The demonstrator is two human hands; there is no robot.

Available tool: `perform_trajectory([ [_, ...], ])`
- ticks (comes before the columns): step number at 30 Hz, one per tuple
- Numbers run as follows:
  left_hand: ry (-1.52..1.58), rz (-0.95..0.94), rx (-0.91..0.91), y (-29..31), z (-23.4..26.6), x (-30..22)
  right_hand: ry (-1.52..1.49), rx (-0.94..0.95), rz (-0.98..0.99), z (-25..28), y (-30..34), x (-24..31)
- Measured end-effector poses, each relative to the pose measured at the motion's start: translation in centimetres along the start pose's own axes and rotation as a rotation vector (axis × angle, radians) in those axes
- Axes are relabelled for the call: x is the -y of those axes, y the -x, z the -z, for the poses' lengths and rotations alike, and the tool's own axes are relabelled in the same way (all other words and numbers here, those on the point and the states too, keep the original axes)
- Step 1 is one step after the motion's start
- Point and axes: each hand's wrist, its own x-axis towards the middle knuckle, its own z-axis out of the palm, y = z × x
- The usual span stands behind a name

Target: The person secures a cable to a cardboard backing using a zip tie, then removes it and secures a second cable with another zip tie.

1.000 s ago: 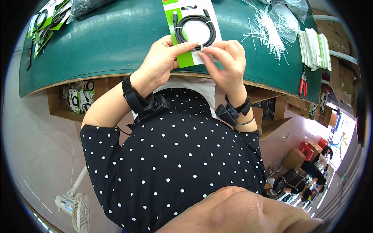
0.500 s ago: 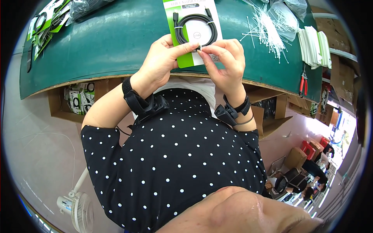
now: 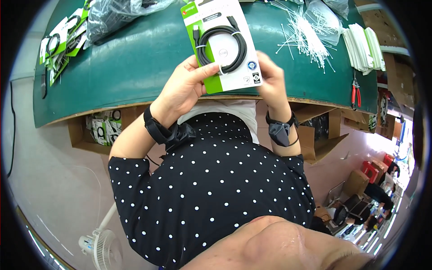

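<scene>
Upright above the table's front edge is a white and green packaging card (image 3: 250,45) carrying a coiled black braided cable (image 3: 243,50). White ties bind the coil to it, one of them a cable tie (image 3: 220,70) at the bottom. My left hand (image 3: 183,86) grips the card's lower left corner, thumb on the front beside that tie. At the card's lower right edge is my right hand (image 3: 272,83). Its fingertips are hidden behind the card and blurred, so their grip does not show.
Loose white cable ties (image 3: 306,40) lie right of the card, near stacked blank-sided cards (image 3: 360,49) and red-handled cutters (image 3: 356,93). Carded cables (image 3: 60,47) pile up at far left beside a grey plastic bag (image 3: 110,22). Open cardboard boxes (image 3: 83,135) stand under the green table (image 3: 135,67).
My right hand has left the bottom tie and moved right to behind the card's edge. The left hand keeps its hold; the card now sits slightly lower and tilts left.
</scene>
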Motion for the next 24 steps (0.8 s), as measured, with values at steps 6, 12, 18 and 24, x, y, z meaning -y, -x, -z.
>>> perform_trajectory([
  [6, 0.067, 0.089, 0.068, 0.2, 0.5, -0.2, 0.072, 0.264, 0.086, -0.4, 0.3, -0.1],
  [12, 0.094, 0.143, 0.085, 0.8, 0.2, -0.9, 0.252, 0.276, 0.346, -0.4, -0.4, 0.2],
  [18, 0.139, 0.133, 0.089, 0.8, 1.1, -1.4, 0.235, 0.283, 0.217, -0.3, -0.3, -0.2],
  [24, 0.080, 0.094, 0.084, 0.9, 1.1, -1.3, 0.033, 0.312, 0.160, -1.0, -0.2, 0.2],
])
